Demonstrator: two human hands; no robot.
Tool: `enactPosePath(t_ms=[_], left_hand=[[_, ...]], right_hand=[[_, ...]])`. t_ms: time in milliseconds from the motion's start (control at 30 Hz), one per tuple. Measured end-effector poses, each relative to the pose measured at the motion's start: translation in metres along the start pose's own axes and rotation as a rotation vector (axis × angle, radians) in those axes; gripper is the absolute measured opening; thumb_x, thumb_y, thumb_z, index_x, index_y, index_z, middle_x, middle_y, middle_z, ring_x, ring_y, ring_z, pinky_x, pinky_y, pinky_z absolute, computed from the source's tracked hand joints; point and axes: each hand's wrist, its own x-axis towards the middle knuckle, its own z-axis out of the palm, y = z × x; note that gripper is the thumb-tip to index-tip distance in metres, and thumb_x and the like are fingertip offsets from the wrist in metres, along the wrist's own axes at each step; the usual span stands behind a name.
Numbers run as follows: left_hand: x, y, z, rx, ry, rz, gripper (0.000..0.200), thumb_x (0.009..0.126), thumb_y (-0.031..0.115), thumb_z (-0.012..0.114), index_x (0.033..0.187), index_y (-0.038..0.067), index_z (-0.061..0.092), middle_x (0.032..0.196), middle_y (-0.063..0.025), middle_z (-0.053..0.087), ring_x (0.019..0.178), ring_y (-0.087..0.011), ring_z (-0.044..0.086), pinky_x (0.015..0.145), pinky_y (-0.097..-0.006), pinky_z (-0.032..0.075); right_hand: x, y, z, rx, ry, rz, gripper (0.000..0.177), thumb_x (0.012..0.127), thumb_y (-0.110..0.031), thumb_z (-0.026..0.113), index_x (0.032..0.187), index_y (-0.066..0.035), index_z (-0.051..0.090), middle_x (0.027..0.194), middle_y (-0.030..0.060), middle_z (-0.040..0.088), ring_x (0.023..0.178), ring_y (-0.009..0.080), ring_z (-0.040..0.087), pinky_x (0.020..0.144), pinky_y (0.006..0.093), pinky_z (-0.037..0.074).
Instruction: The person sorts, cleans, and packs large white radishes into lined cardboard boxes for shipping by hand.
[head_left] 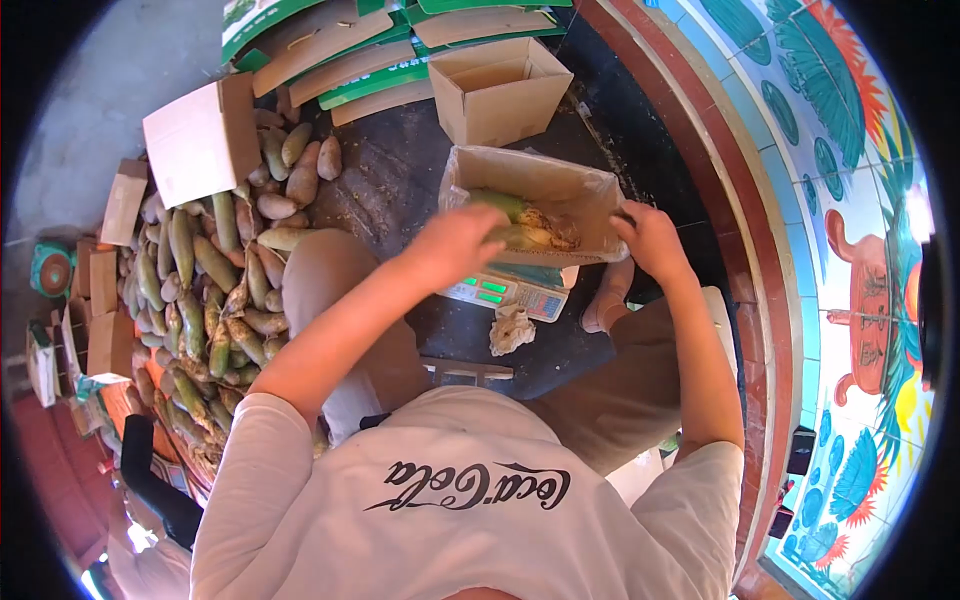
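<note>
An open cardboard box sits on a digital scale with lit green displays. Inside lie long green vegetables with brown, papery ends. My left hand is over the box's near left side, close to the vegetables. Motion smears its fingers, so I cannot see whether they hold anything. My right hand grips the box's right rim, fingers curled over the edge. A crumpled pale scrap lies against the scale's front.
A big heap of long green and brown vegetables spreads on the left. An upright cardboard carton stands at its back. Behind my box is another open box, with flattened green cartons farther back. A painted tile wall runs along the right.
</note>
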Motion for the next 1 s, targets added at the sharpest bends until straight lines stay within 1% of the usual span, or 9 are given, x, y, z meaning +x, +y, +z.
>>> enactPosePath(t_ms=[67,200,267,467,633,733,767,900,1000], left_hand=[[-0.014,0.017,-0.037,-0.027,0.134,0.026,0.024,0.079,0.014,0.062,0.101,0.004,0.059,0.100,-0.0169,0.060,0.096,-0.0339,0.057,0.085,-0.0380,0.045],[-0.079,0.041,-0.107,0.043,0.396,-0.050,0.024,0.083,0.009,0.059,0.106,0.003,0.060,0.103,-0.0085,0.063,0.099,-0.0198,0.057,0.088,-0.0317,0.043],[-0.121,0.041,-0.128,-0.096,0.499,-0.278,0.022,0.085,0.008,0.057,0.106,0.002,0.060,0.103,-0.0067,0.063,0.100,-0.0164,0.056,0.088,-0.0291,0.042],[-0.263,-0.011,-0.146,0.109,0.647,-0.602,0.021,0.086,0.011,0.056,0.103,0.001,0.061,0.094,-0.0083,0.064,0.088,-0.0126,0.058,0.078,-0.0273,0.045],[-0.380,-0.078,-0.110,0.260,0.742,-0.942,0.022,0.080,0.019,0.061,0.094,0.003,0.064,0.087,-0.0176,0.064,0.083,-0.0290,0.063,0.073,-0.0359,0.048],[-0.438,-0.096,-0.075,0.244,0.607,-1.273,0.020,0.078,0.021,0.062,0.092,0.006,0.064,0.088,-0.0186,0.064,0.086,-0.0349,0.060,0.074,-0.0404,0.048],[-0.475,-0.120,-0.048,0.260,0.638,-1.256,0.021,0.077,0.023,0.062,0.091,0.009,0.064,0.087,-0.0189,0.063,0.087,-0.0368,0.059,0.075,-0.0428,0.047],[-0.551,-0.130,0.022,0.212,0.444,-1.498,0.025,0.078,0.029,0.059,0.095,0.013,0.065,0.088,-0.0199,0.063,0.088,-0.0371,0.059,0.077,-0.0436,0.047],[-0.553,-0.116,0.053,-0.074,0.314,-1.641,0.028,0.078,0.030,0.059,0.099,0.013,0.064,0.090,-0.0189,0.064,0.089,-0.0358,0.060,0.077,-0.0422,0.048]], right_hand=[[-0.022,0.002,-0.004,0.016,0.012,0.007,0.021,0.080,-0.019,0.060,0.093,-0.002,0.061,0.092,0.0182,0.062,0.087,0.0368,0.058,0.075,0.0426,0.046],[-0.045,0.000,0.002,-0.029,0.070,-0.020,0.019,0.080,-0.018,0.060,0.090,-0.001,0.060,0.089,0.0191,0.061,0.085,0.0376,0.057,0.074,0.0434,0.045],[-0.055,-0.002,0.010,-0.057,0.130,-0.054,0.018,0.080,-0.017,0.059,0.088,-0.001,0.060,0.088,0.0192,0.060,0.084,0.0379,0.057,0.073,0.0436,0.045],[-0.058,-0.024,0.027,-0.098,0.161,-0.172,0.017,0.083,-0.016,0.058,0.089,0.000,0.059,0.089,0.0187,0.060,0.084,0.0376,0.057,0.072,0.0415,0.046],[-0.060,-0.038,0.032,-0.128,0.210,-0.231,0.015,0.085,-0.012,0.056,0.093,0.000,0.058,0.090,0.0170,0.058,0.084,0.0360,0.057,0.072,0.0393,0.045],[-0.060,-0.035,0.041,-0.182,0.205,-0.259,0.016,0.087,-0.013,0.054,0.095,0.001,0.058,0.091,0.0178,0.057,0.084,0.0359,0.056,0.072,0.0387,0.045],[-0.060,-0.033,0.043,-0.193,0.206,-0.274,0.016,0.087,-0.012,0.054,0.096,0.001,0.058,0.091,0.0174,0.057,0.084,0.0359,0.056,0.072,0.0389,0.045],[-0.055,-0.034,0.052,-0.219,0.196,-0.319,0.016,0.086,-0.010,0.055,0.099,0.001,0.057,0.092,0.0164,0.057,0.085,0.0352,0.056,0.072,0.0391,0.046],[-0.053,-0.035,0.056,-0.223,0.209,-0.328,0.018,0.087,-0.010,0.054,0.101,0.001,0.056,0.094,0.0170,0.056,0.087,0.0348,0.056,0.074,0.0388,0.046]])
